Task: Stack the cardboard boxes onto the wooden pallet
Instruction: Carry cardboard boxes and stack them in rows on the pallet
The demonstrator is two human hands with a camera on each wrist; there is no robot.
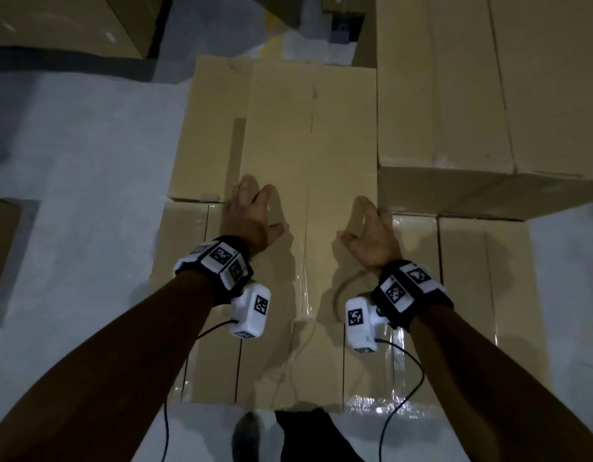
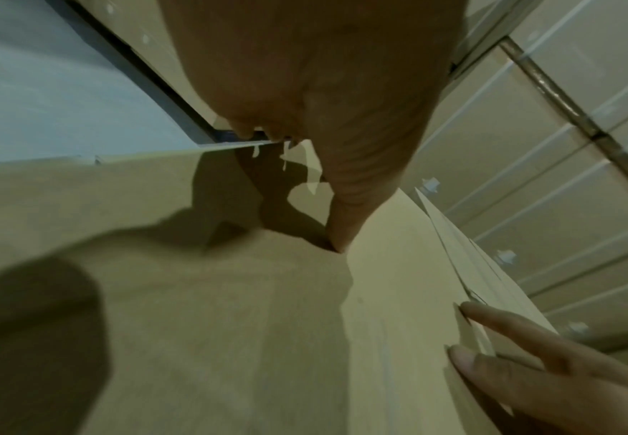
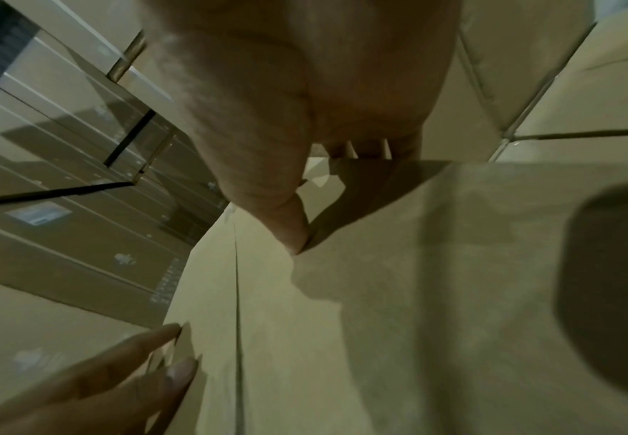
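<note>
Both forearms reach forward and down, wrists banded with marker cuffs (image 1: 218, 260). The left hand (image 1: 251, 218) and right hand (image 1: 371, 235) lie palm-down with fingers spread and nearly straight, thumbs pointing inward, pressing flat on the top of the near box (image 1: 305, 295) and holding nothing. Just past the fingertips lies a second box (image 1: 281, 128); right of the right fingers, a taller box (image 1: 471, 95) stands. No pallet can be made out.

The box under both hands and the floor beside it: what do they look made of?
Box: plain brown cardboard, matte, with a flap seam and glossy clear tape near its front, which glints. Floor: pale grey, smooth, probably painted or sealed concrete; too dim to be sure.
</note>
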